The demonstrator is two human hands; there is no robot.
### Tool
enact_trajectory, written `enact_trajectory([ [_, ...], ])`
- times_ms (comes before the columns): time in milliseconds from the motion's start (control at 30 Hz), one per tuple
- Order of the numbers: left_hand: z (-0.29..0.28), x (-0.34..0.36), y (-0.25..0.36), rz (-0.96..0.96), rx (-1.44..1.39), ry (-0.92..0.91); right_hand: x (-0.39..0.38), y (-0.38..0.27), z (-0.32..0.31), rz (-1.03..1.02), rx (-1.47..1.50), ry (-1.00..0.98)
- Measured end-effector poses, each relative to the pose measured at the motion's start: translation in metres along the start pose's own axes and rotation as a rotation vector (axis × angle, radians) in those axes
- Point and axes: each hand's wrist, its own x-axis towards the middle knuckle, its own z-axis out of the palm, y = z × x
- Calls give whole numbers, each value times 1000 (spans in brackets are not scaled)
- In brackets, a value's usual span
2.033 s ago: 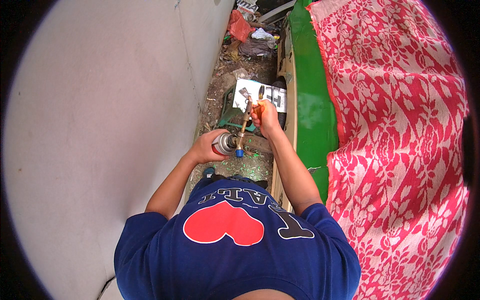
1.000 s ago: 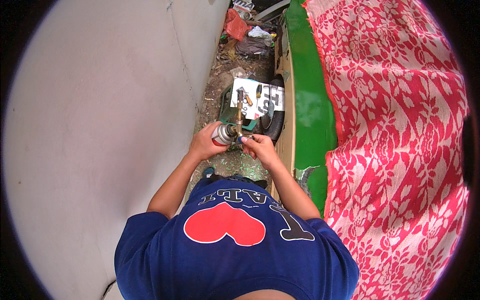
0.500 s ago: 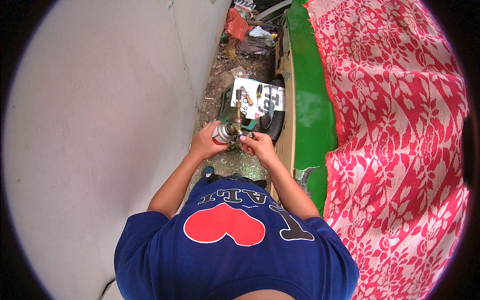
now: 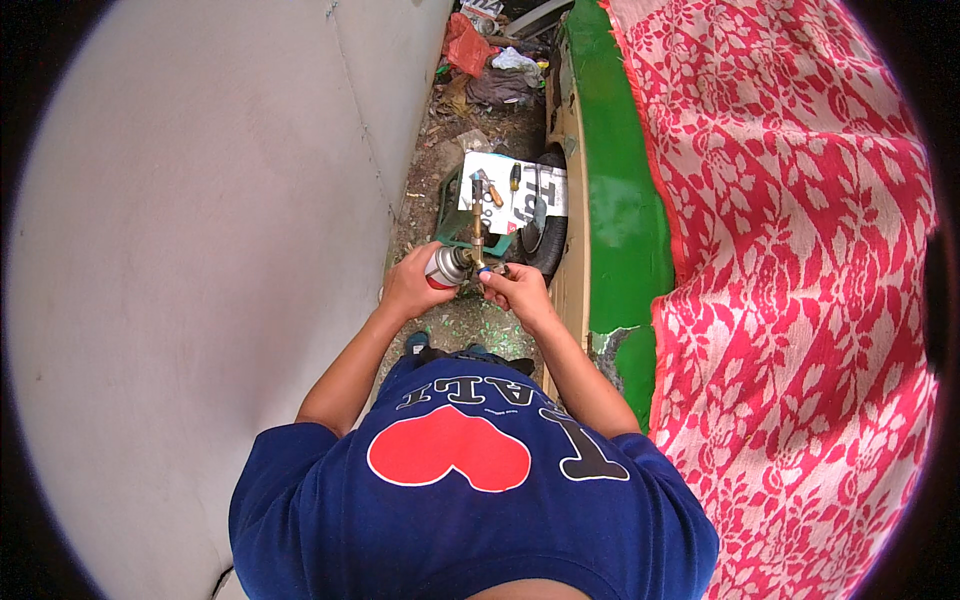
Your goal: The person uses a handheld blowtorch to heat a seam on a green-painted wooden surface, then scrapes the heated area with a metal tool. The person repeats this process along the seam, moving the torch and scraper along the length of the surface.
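My left hand (image 4: pixel 405 285) is wrapped round a small silver and red gas canister (image 4: pixel 440 269), which lies tilted on its side. A brass blowtorch head (image 4: pixel 477 228) is fitted to the canister's top, its tube pointing away from me. My right hand (image 4: pixel 522 294) pinches the blue knob (image 4: pixel 484 270) at the base of the torch head. A bluish patch shows near the tube's tip; whether it is a flame I cannot tell. Beyond the tip lie a wooden-handled tool (image 4: pixel 495 194) and a screwdriver (image 4: pixel 515 177) on a white printed sheet (image 4: pixel 484 162).
The sheet rests on a green crate (image 4: pixel 448 205), next to a black tyre (image 4: pixel 548 245). A pale wall (image 4: pixel 220 220) rises at left. At right stands a green-topped ledge (image 4: pixel 625 200) with a red floral cloth (image 4: pixel 790 280). Rubbish (image 4: pixel 500 85) litters the far ground.
My view has shifted slightly, and the torch tube points a little farther up in the picture. Both hands keep the same grip on the canister and the knob.
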Motion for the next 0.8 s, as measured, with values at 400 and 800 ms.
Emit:
enact_trajectory([
  [400, 12, 6, -12, -19, -31, -59, 6, 8, -4, 74, 28, 20],
  [800, 44, 19, -49, -61, -66, -106, 28, 44, -15, 199, 183, 110],
])
